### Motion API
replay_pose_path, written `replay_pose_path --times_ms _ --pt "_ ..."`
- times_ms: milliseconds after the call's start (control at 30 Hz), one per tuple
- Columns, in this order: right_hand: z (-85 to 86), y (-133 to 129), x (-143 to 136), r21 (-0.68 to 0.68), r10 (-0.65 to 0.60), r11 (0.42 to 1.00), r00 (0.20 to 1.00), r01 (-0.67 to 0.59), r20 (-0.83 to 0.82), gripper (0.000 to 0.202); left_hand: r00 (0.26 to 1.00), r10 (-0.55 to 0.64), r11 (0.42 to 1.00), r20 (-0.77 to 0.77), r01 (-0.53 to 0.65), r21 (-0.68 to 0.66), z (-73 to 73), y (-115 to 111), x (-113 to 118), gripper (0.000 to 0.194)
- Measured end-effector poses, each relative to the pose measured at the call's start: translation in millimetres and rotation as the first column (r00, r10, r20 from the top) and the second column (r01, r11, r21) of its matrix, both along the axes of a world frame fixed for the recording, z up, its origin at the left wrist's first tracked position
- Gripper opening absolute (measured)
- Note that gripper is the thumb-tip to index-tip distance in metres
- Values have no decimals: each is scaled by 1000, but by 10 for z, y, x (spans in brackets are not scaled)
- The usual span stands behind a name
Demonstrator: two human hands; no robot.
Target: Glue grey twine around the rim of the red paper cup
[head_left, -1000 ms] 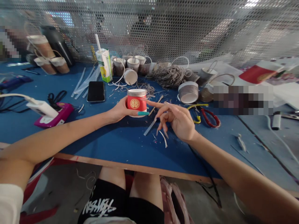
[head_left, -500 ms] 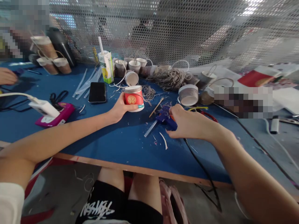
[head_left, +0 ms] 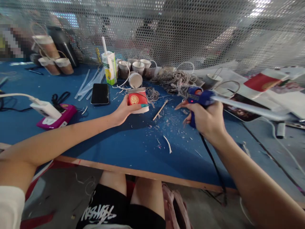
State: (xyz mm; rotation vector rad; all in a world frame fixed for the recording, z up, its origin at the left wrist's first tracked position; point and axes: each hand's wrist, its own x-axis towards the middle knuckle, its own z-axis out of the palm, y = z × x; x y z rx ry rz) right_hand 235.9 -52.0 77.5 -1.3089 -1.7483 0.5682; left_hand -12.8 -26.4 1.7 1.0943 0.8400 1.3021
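Note:
My left hand [head_left: 124, 109] is closed around a small red and white paper cup [head_left: 137, 98] with a gold emblem, held just over the blue table and slightly tilted. Twine is wound about the cup's upper rim. In my right hand [head_left: 207, 119] is a blue glue gun [head_left: 200, 96], raised off the table, its long clear glue stick [head_left: 247, 108] sticking out towards the right. The gun's front end is blurred against the pile of twine [head_left: 171, 79]. Between the hands a thin wooden stick [head_left: 160, 110] lies among scraps.
Several twine-wrapped cups [head_left: 138, 67] stand along the mesh partition [head_left: 133, 28], beside a drink carton [head_left: 109, 68] with a straw. A phone [head_left: 100, 93], clear glue sticks [head_left: 91, 84] and a purple power strip [head_left: 57, 117] lie at left. The gun's black cord [head_left: 213, 162] hangs over the front edge.
My right hand has lifted the glue gun from the table, moved it right and turned it, so the glue stick now points right. The left hand with the cup has shifted only slightly.

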Motion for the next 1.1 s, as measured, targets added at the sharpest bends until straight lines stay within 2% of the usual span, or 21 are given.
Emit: replay_pose_path --times_ms 67,100,167,333,467,733,1100 --pt "-41 -9 -30 -57 100 990 939 -125 -328 21 1000 -14 1000 -10 14 2 -11 4 -5 73" --pt "-61 -21 -57 -74 130 982 902 -176 -412 26 1000 -18 1000 -18 18 4 -18 5 -5 74" --pt "-103 -53 -114 -92 205 957 863 -276 -461 34 999 -27 1000 -41 27 5 -29 -1 -3 74" --pt "-267 -62 -149 -135 236 939 877 -317 -418 45 991 -59 998 -119 62 19 -19 -48 11 76" --pt "-357 -19 -123 -129 243 941 891 -313 -384 50 985 -76 995 -158 85 54 0 -71 24 69" --pt "-235 -93 -195 -118 259 943 911 -310 -319 48 984 -81 995 -156 88 38 18 -88 40 70" --pt "-279 -45 -200 -136 275 933 903 -333 -330 46 979 -116 989 -166 128 67 6 -88 25 67"
